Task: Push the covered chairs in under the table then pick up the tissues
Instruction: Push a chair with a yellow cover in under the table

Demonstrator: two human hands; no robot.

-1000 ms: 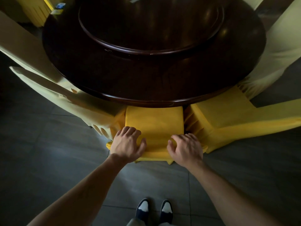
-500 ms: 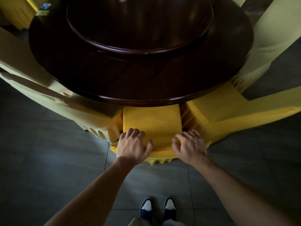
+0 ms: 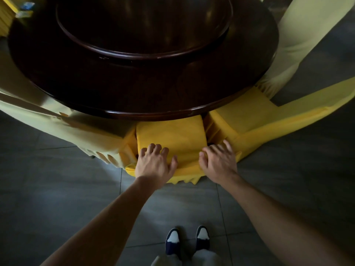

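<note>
A chair in a bright yellow cover (image 3: 171,135) stands straight ahead of me, its seat hidden beneath the rim of the round dark wooden table (image 3: 134,89). My left hand (image 3: 153,164) grips the left end of its backrest top, fingers curled over the far side. My right hand (image 3: 219,162) holds the right end in the same way. Small blue and white tissue packets (image 3: 26,9) lie at the far left edge of the table, blurred and far from both hands.
A paler covered chair (image 3: 67,129) is close on the left and another yellow one (image 3: 269,116) on the right, both tucked against the table. A further covered chair (image 3: 307,31) stands at the back right. A raised turntable (image 3: 144,25) fills the table's middle. My shoes (image 3: 172,240) are on the grey tiled floor.
The middle chair has slid further in under the table, with both hands moving forward on its backrest. My feet have stepped closer.
</note>
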